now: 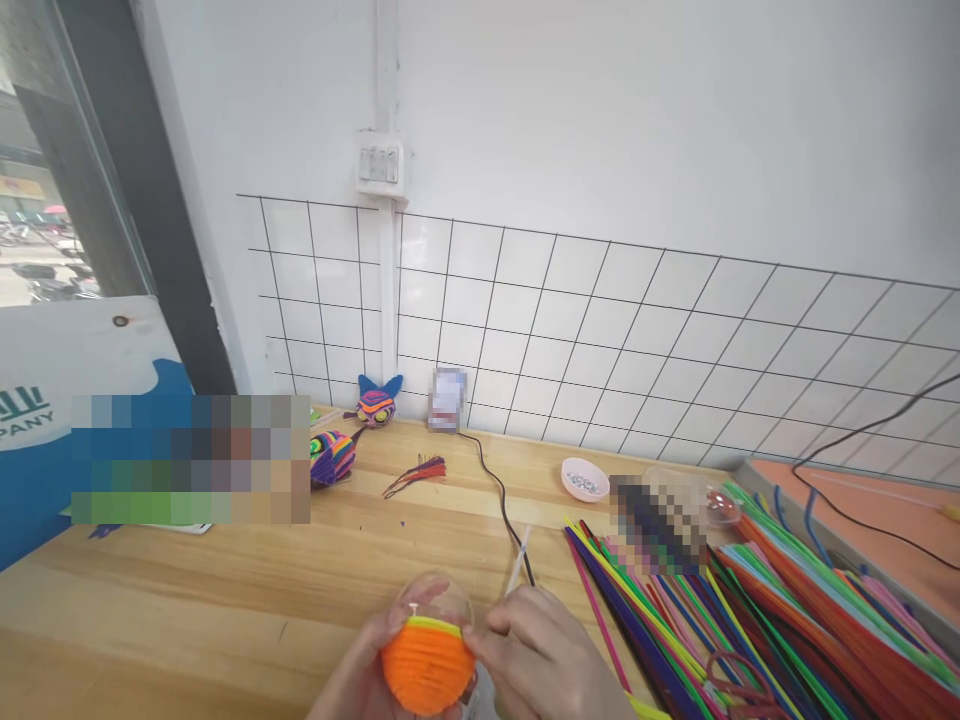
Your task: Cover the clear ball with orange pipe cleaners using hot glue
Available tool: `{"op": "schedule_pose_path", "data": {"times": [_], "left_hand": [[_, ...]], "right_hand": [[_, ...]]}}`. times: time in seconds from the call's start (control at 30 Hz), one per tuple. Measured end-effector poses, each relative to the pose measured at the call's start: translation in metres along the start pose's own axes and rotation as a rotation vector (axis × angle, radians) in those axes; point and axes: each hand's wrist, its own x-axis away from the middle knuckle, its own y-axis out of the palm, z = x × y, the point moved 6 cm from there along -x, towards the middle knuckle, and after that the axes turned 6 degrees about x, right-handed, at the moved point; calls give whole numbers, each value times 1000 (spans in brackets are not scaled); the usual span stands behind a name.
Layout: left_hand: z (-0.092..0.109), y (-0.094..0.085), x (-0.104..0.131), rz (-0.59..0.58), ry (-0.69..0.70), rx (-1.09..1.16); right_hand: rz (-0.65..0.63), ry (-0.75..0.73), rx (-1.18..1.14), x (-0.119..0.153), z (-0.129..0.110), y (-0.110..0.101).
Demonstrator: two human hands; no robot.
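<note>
A clear round ball (446,595), its lower part covered in rows of orange pipe cleaner (427,668) with a yellow row along the top, is at the bottom centre. My left hand (367,655) is wrapped round its left side, with fingers behind and below it. At the ball's right edge, my right hand (544,655) has its fingers pinched together by the end of the yellow row. A yellow pipe cleaner (646,710) shows beyond my right hand at the bottom edge. A white stick (519,560) rises behind my right hand.
Many coloured pipe cleaners (675,620) lie at the right, with red-handled scissors (739,685) on them. A pink bowl (585,481) of small pieces, a cable (495,485), two striped yarn-like figures (376,403) and a bundle of strands (416,474) are farther back.
</note>
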Motion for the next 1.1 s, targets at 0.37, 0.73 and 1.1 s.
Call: {"op": "schedule_pose_path", "data": {"times": [0.37, 0.73, 1.1], "left_hand": [[-5, -1, -2, -91, -58, 86], [4, 1, 3, -75, -2, 103], [7, -5, 0, -63, 70, 34]], "right_hand": [[-105, 2, 18, 9, 5, 7], [-65, 62, -23, 9, 6, 5], [-179, -29, 61, 1, 11, -10]]}}
